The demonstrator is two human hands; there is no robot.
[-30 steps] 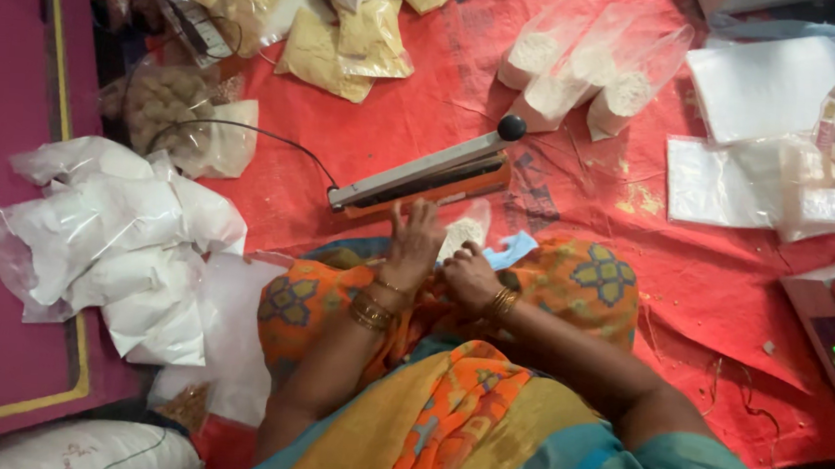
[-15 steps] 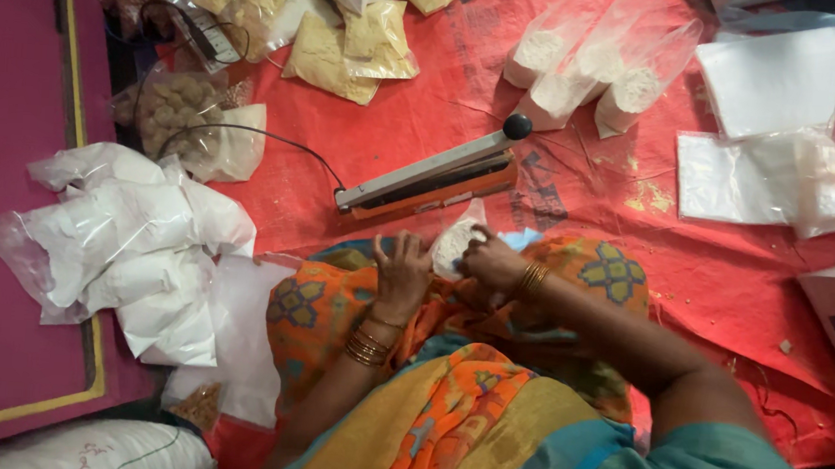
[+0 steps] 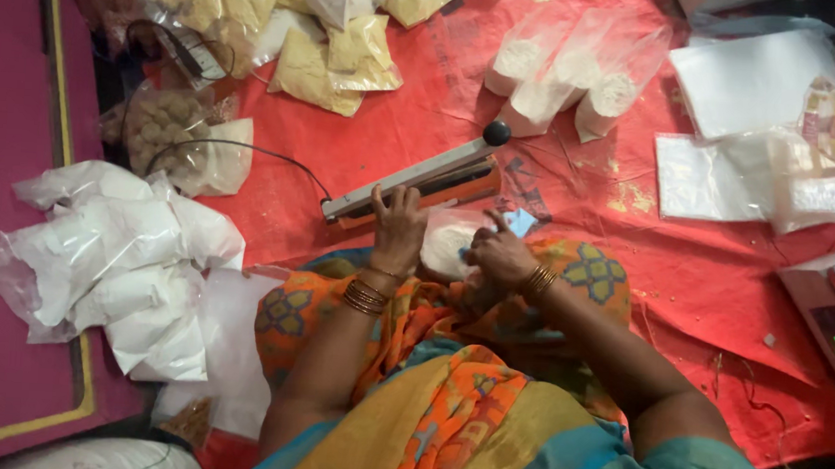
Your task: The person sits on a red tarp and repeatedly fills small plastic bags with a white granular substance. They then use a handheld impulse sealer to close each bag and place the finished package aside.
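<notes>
Risk noted, as a judgement. On the far left a heap of filled white pouches is lying on the red cloth, well apart from the work. The black cable is running from the upper left towards the heat sealer. The left hand is resting just beside the near edge of the sealer bar; if the bar is warm, the fingertips are the nearest thing to it and could be burnt. The small clear pouch of white powder is being held low in the lap, its mouth not shown clearly; a slack grip or a tilt could spill powder onto the orange cloth, and a crooked mouth would probably give a poor seal.

Position. The pouch is lying between the two hands, just below the sealer. The left-hand fingers are extended and close together, touching the pouch's left edge; whether they are gripping it I cannot tell. The right hand is curled against the pouch's right side, fingers bent, apparently pinching it near a small blue piece. Further right, upright filled bags, flat empty bags and a weighing scale are sitting well apart.
</notes>
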